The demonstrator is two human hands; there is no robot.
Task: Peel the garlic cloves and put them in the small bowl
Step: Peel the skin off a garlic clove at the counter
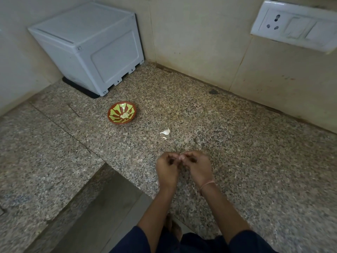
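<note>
Left hand (pixel 166 168) and right hand (pixel 197 167) curl together above the speckled counter (pixel 237 143), pinching a small pale garlic clove (pixel 181 157) between their fingertips. Farther off to the left, the red-and-green bowl (pixel 114 110) holds peeled cloves (pixel 125 115). A white clove (pixel 165 132) lies between bowl and hands.

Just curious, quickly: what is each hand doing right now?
Left hand: closed, pinching a garlic clove.
Right hand: closed, pinching the same garlic clove.

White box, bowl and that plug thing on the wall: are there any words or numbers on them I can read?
No text here can be read.
On the white box: no words; tiny marks near its bottom edge, too small to read.
On the small bowl: only a green and red pattern.
On the wall socket plate: nothing written.
</note>
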